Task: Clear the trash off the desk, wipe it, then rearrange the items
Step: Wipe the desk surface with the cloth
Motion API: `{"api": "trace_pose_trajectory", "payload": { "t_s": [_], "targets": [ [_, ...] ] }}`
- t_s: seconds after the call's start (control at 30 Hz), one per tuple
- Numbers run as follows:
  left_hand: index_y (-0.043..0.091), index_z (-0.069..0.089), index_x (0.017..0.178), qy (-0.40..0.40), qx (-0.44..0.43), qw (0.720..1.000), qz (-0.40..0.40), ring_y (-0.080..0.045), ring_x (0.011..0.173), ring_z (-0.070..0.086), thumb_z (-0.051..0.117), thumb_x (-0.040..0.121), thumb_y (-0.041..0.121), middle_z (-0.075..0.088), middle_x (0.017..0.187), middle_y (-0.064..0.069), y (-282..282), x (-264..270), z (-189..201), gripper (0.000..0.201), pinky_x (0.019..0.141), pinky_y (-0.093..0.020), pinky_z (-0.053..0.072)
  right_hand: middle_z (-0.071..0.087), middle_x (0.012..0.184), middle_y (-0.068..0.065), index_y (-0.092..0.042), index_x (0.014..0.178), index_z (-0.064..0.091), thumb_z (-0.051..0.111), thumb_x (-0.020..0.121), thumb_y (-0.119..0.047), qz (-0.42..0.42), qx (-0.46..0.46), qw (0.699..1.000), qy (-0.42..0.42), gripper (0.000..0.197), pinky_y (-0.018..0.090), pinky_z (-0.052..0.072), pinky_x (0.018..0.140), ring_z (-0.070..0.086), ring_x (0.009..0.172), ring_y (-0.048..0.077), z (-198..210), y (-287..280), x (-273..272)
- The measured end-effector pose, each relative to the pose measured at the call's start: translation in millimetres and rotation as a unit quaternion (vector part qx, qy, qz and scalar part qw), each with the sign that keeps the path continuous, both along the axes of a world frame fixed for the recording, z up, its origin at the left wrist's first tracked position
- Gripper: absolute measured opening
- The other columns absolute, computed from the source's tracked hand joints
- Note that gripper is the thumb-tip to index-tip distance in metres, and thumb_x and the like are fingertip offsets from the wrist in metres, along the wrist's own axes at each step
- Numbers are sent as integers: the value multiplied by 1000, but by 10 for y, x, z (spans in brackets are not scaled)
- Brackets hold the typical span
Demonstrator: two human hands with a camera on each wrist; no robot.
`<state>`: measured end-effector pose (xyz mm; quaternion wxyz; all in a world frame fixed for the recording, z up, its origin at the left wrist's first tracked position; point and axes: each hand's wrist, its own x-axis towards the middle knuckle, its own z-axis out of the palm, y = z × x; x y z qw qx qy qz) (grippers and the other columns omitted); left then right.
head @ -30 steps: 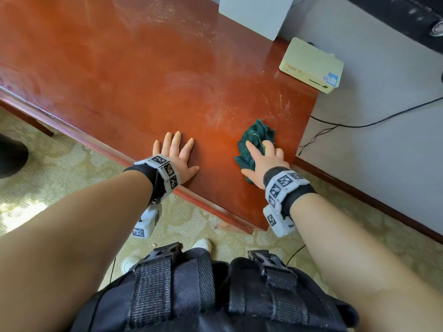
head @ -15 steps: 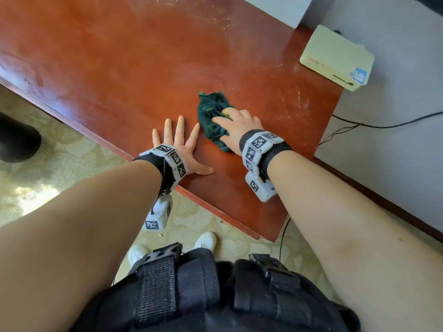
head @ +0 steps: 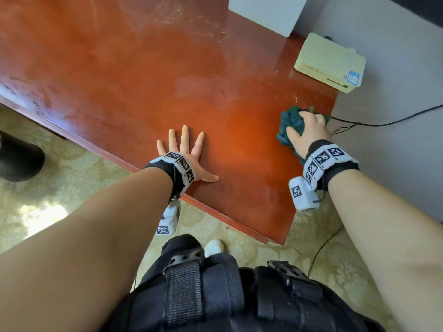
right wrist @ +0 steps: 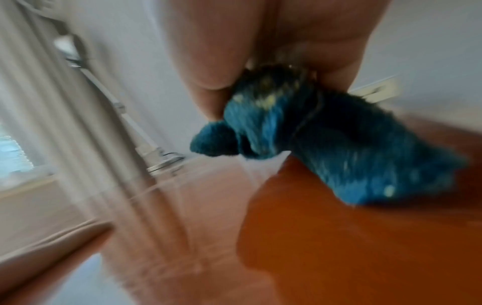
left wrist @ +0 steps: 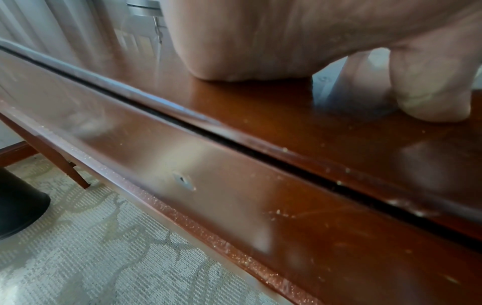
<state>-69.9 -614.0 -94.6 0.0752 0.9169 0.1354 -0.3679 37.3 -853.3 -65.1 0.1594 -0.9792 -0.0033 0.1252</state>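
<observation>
The red-brown wooden desk (head: pixel 119 68) fills the upper left of the head view, smeared and dusty. My left hand (head: pixel 185 149) lies flat on it near the front edge, fingers spread and straight; the left wrist view shows its palm (left wrist: pixel 287 41) pressed on the desk top (left wrist: pixel 339 144). My right hand (head: pixel 309 128) grips a crumpled dark teal cloth (head: pixel 291 121) on the desk at its right edge. In the blurred right wrist view the cloth (right wrist: pixel 339 144) is bunched under my thumb and fingers, with pale crumbs stuck to it.
A cream box (head: pixel 330 61) sits at the desk's far right corner, with a white box (head: pixel 266 10) behind it. A black cable (head: pixel 383 124) runs along the grey wall to the right. Pale crumbs (head: pixel 172 17) dust the far desk. A black object (head: pixel 19 159) stands on the carpet at left.
My right hand swept the cloth left until it was beside my left hand, then back right to the desk's right edge. The left hand stayed flat in place.
</observation>
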Motion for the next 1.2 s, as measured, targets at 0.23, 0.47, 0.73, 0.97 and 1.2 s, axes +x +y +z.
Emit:
{"api": "trace_pose_trajectory", "payload": {
  "t_s": [0.23,0.47,0.73,0.97,1.2],
  "targets": [
    [35,-24,143,7,10,1000,-21,-35,138,-29,51,62,83,-38,148,-3,30,18,-19,120,110,-60,-9,5,156,-1,-35,148,13,47,96,-26,365,-87,923,87,63,38,29,109,12,141,31,-157,1138,-201],
    [34,-7,148,-19,31,991,-127,-31,143,-15,55,74,69,-18,155,-7,303,133,40,103,116,-52,-2,-9,157,-7,-41,147,9,47,92,-6,522,-216,825,26,75,37,43,96,12,140,28,-165,1503,260],
    [27,1,149,-113,-13,988,-102,-26,145,-5,51,86,55,-2,156,-6,487,955,161,85,118,-40,5,14,153,-5,-31,140,29,42,91,-18,215,-112,969,48,52,42,38,96,27,129,34,-246,1123,932],
    [26,-9,149,-84,-18,990,-116,-29,143,-18,47,83,64,-16,156,-6,219,1491,50,94,118,-46,-4,26,142,13,-18,137,37,53,87,-20,-161,-117,972,124,53,42,41,96,43,119,40,-108,-70,1079],
    [31,-16,147,-69,-6,993,-94,-33,141,-23,52,73,72,-24,154,-7,17,1658,-28,108,114,-56,-7,29,143,5,-24,137,39,54,90,-30,158,-25,985,64,50,36,39,101,38,127,28,11,689,1149]
  ]
}}
